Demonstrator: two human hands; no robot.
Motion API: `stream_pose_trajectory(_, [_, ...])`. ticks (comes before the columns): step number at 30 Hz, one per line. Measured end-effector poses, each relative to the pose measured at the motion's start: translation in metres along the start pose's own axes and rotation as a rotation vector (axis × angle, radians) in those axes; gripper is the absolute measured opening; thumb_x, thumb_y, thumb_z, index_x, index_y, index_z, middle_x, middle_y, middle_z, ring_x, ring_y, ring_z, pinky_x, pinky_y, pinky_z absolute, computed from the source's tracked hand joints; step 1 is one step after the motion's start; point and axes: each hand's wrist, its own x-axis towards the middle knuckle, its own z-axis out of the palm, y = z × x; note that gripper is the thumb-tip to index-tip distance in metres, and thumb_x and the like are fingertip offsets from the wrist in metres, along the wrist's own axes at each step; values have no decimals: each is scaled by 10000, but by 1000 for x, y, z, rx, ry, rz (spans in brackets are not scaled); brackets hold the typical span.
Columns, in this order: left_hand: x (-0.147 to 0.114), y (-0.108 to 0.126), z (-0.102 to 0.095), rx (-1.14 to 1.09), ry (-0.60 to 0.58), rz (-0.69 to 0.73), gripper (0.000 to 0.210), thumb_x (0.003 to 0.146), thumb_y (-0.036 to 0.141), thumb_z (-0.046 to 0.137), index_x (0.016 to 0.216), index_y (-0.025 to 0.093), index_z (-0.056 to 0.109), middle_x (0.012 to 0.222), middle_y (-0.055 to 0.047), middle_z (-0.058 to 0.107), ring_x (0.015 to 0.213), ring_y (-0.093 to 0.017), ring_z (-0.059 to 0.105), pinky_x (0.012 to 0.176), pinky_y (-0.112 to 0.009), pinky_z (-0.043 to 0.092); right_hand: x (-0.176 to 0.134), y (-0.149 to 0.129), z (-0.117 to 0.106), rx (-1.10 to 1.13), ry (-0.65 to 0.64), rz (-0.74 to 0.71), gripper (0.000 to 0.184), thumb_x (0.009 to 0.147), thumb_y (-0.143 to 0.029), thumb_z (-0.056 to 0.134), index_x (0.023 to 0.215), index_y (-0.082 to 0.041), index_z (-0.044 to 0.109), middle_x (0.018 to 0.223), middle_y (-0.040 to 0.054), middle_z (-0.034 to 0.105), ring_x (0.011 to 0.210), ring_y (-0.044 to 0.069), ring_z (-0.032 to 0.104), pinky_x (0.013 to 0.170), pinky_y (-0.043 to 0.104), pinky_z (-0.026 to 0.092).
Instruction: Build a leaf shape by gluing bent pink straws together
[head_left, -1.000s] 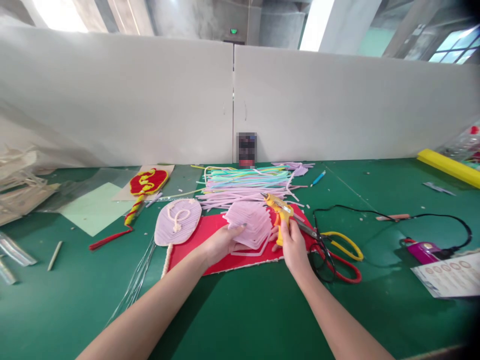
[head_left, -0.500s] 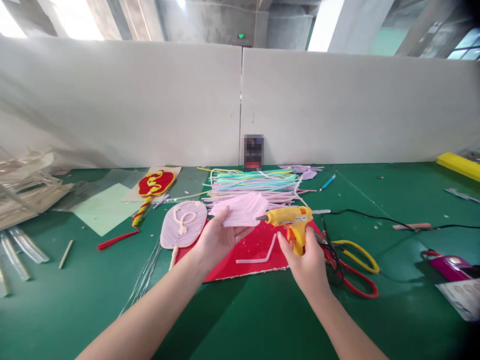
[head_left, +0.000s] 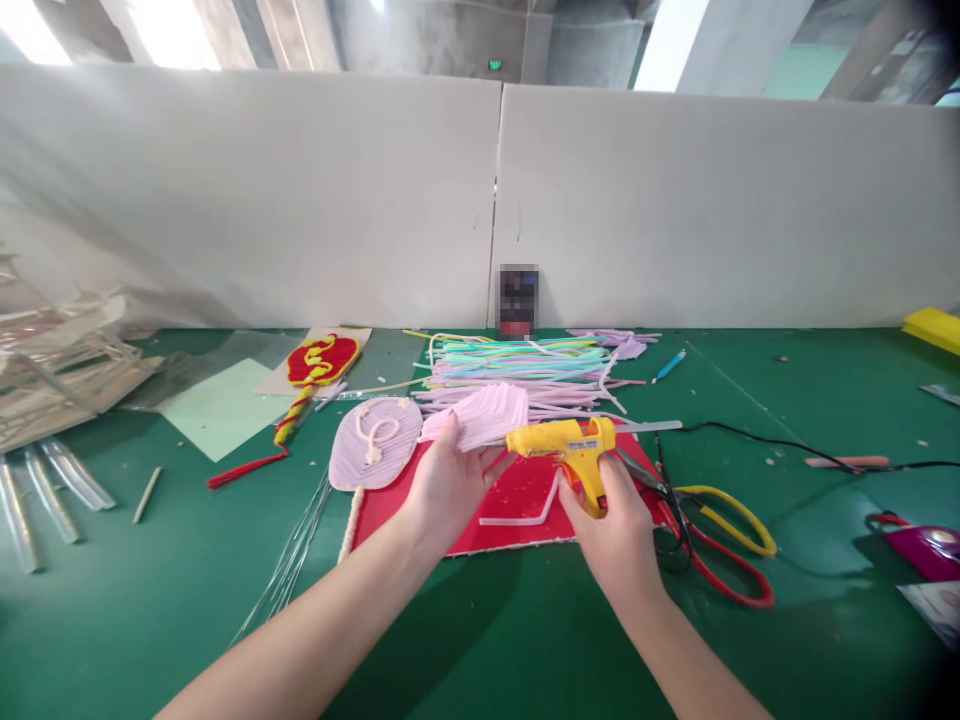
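Note:
My left hand (head_left: 446,485) is closed on a pale pink ridged piece (head_left: 487,414) that looks built from strips laid side by side. In my right hand (head_left: 615,525) is a yellow hot glue gun (head_left: 570,445), its nozzle at the lower edge of the pink piece; whether they touch I cannot tell. A clear glue stick (head_left: 652,427) juts from its back. Below lies a red board (head_left: 465,540) bearing a bent pink strip (head_left: 517,520). Left of my left hand lies a lilac ridged fan shape (head_left: 375,445) with a cream cord loop.
Behind the hands lies a pile of pastel strips (head_left: 517,365). Scissors (head_left: 731,580) with red and yellow handles lie right, beside a black cord (head_left: 757,433). A red-and-yellow fan (head_left: 324,358), thin wires (head_left: 289,550) and clear sticks (head_left: 52,500) are left. A white partition (head_left: 300,200) stands behind.
The glue gun has moved left relative to the pink piece, its nozzle now in front of the piece's lower edge. The whole view has shifted slightly. Both hands keep their holds.

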Motion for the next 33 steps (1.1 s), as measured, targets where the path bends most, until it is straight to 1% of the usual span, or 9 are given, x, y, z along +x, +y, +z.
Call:
stream_pose_trajectory(7, [0, 1, 0, 6, 2, 14, 374, 979, 316, 317, 1186, 147, 578, 1184, -103, 648, 1027, -227, 635, 993, -430, 456, 2, 0, -2, 43, -22, 36, 268, 886, -339, 497, 1041, -136, 575, 887, 143, 652, 825, 249, 649, 713, 372, 561])
stream_pose_trajectory(14, [-1, 1, 0, 19, 7, 20, 357, 972, 300, 336, 1182, 142, 577, 1151, -110, 663, 1043, -233, 631, 977, -422, 473, 0, 1, -2, 56, -45, 47, 291, 900, -356, 476, 1092, -153, 556, 937, 145, 644, 875, 258, 640, 763, 405, 554])
stream_pose_trajectory(20, [0, 0, 0, 17, 26, 18, 341, 973, 298, 336, 1135, 140, 591, 1148, -106, 662, 1029, -228, 636, 979, -423, 469, 1, 0, -3, 40, -42, 7, 285, 905, -338, 468, 1091, -137, 546, 918, 146, 644, 849, 251, 640, 745, 387, 550])
stream_pose_trajectory(26, [2, -1, -4, 11, 5, 29, 330, 969, 305, 351, 1106, 148, 607, 1159, -101, 655, 1017, -228, 637, 976, -427, 469, 1, 1, -4, 46, -52, 3, 280, 901, -309, 483, 1094, -116, 546, 888, 139, 635, 816, 235, 636, 749, 365, 542])
stream_pose_trajectory(30, [1, -1, -3, 16, 9, 22, 337, 970, 304, 346, 1108, 143, 607, 1162, -107, 652, 983, -220, 648, 961, -415, 480, 0, 2, -3, 47, -55, 5, 286, 912, -341, 462, 1119, -154, 530, 904, 126, 638, 832, 237, 636, 764, 390, 544])
stream_pose_trajectory(33, [0, 1, -3, 13, 17, 27, 335, 970, 293, 343, 1125, 143, 600, 1163, -105, 652, 956, -212, 656, 954, -411, 486, 0, 2, -4, 47, -55, 19, 310, 914, -373, 450, 1123, -159, 531, 926, 135, 638, 847, 247, 639, 765, 403, 549])
